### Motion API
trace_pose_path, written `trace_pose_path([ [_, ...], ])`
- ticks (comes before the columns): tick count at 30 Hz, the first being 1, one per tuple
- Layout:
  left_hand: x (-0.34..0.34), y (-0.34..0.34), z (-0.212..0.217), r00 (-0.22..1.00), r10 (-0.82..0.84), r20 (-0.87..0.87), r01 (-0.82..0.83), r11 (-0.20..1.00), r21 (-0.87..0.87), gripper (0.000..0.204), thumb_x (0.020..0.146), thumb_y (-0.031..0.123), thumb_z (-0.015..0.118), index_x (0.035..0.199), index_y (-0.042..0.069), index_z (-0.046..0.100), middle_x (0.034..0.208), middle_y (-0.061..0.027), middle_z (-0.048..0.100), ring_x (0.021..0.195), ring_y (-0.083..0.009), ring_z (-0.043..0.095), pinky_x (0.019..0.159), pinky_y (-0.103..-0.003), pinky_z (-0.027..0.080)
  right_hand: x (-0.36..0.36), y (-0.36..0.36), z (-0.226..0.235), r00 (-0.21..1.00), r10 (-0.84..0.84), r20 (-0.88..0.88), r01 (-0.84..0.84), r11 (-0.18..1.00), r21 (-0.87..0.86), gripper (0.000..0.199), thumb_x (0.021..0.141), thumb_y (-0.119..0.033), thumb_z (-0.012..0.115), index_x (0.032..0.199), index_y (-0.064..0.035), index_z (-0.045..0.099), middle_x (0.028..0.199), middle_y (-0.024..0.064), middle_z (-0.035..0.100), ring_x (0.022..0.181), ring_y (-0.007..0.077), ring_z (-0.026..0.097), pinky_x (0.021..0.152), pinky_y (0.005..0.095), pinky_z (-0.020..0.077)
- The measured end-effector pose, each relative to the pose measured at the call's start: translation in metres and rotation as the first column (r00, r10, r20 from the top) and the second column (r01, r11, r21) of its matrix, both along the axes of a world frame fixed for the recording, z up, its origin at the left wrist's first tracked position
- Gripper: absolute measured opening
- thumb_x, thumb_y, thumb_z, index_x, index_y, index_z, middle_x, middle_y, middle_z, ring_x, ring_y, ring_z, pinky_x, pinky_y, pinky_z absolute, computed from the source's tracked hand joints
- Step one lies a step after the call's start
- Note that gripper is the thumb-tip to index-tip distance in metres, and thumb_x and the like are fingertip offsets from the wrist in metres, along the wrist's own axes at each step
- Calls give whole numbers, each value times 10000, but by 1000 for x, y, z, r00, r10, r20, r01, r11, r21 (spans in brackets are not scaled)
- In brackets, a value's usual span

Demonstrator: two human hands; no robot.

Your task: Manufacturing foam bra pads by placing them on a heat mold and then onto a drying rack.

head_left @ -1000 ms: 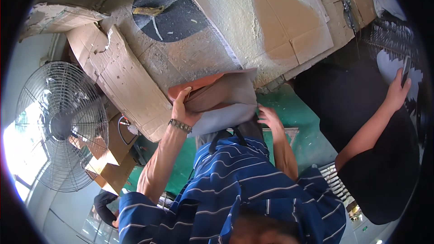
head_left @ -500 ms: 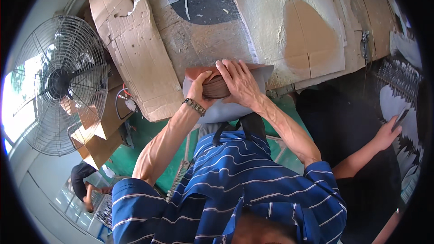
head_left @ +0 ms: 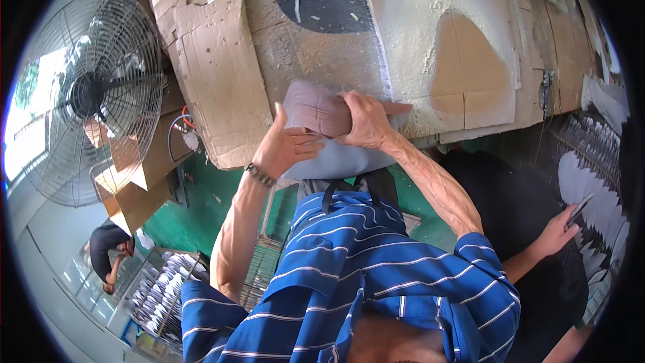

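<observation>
At the table's near edge a bent stack of thin mauve-brown sheets [head_left: 314,106] bulges upward; what the sheets are made of I cannot tell. My right hand [head_left: 366,121] grips the right end of the stack, its thumb at the near side and its fingers curled over the top. A reddish-brown corner [head_left: 399,107] sticks out to the right of that hand. Beside the stack's left near side, my left hand [head_left: 285,148] is open, with thumb up and fingers stretched. Under the stack, a pale grey sheet [head_left: 346,160] drapes over the table edge toward my lap.
Worn cardboard [head_left: 218,74] covers the table, with a dark round patch [head_left: 329,7] at the back. A large wire-caged fan [head_left: 91,94] stands left, near open cartons [head_left: 131,191]. To the right, another person's hand [head_left: 557,232] holds a phone. A rack of pale pieces [head_left: 171,286] stands lower left.
My left hand has let go of the stack and moved down and left, its fingers spreading. The stack's mauve face now shows where brown layered edges showed before. My right hand has shifted slightly right.
</observation>
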State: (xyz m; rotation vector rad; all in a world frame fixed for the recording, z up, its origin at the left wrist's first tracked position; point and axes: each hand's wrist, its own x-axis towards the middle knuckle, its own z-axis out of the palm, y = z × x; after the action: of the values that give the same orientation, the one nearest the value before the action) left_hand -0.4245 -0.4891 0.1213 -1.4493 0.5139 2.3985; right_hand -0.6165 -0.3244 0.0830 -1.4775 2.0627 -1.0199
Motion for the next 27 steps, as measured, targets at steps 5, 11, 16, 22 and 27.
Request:
trace_pose_path([
  [5, 45, 18, 42, 857, -476, 197, 503, 691, -519, 869, 911, 662, 573, 1425, -31, 468, 1206, -234, 652, 1025, -314, 692, 931, -405, 549, 12, -3, 3, 996, 44, 82, -49, 997, 60, 862, 507, -298, 918, 1204, -1, 507, 1055, 184, 626, 964, 393, 646, 836, 476, 514],
  [11, 77, 96, 31, 996, -88, -1, 75, 850, -521, 634, 1008, 446, 557, 1440, -9, 463, 1226, -229, 661, 1093, -309, 679, 980, -383, 520, 7, 1, 13, 994, 34, 101, -43, 995, 88, 859, 528, -372, 917, 1179, 13, 511, 1037, 224, 635, 947, 437, 648, 816, 493, 530],
  [16, 75, 131, 24, 991, 87, 97, 10, 688, -725, 482, 971, 271, 649, 1318, -59, 589, 1185, -185, 694, 1100, -235, 665, 963, -324, 502, 12, 5, 8, 991, 59, 119, -65, 997, 47, 860, 510, -468, 924, 1093, 24, 526, 981, 248, 646, 899, 454, 653, 784, 496, 531],
  [22, 85, 164, 1, 949, 277, 151, -16, 520, -854, 441, 930, 225, 701, 1263, -58, 638, 1133, -125, 709, 1014, -177, 650, 905, -293, 505, 12, 11, 2, 978, 60, 199, -80, 992, 96, 872, 535, -458, 886, 1126, 54, 501, 1080, 257, 631, 979, 449, 645, 839, 491, 528],
  [27, 151, 190, -89, 890, 435, 136, -184, 616, -766, 732, 932, 468, 678, 1450, 13, 431, 1328, -117, 562, 1209, -231, 554, 955, -441, 495, 0, 12, 1, 981, -14, 194, -26, 978, 206, 736, 577, -387, 863, 1062, 31, 499, 998, 255, 631, 945, 447, 642, 823, 475, 515],
])
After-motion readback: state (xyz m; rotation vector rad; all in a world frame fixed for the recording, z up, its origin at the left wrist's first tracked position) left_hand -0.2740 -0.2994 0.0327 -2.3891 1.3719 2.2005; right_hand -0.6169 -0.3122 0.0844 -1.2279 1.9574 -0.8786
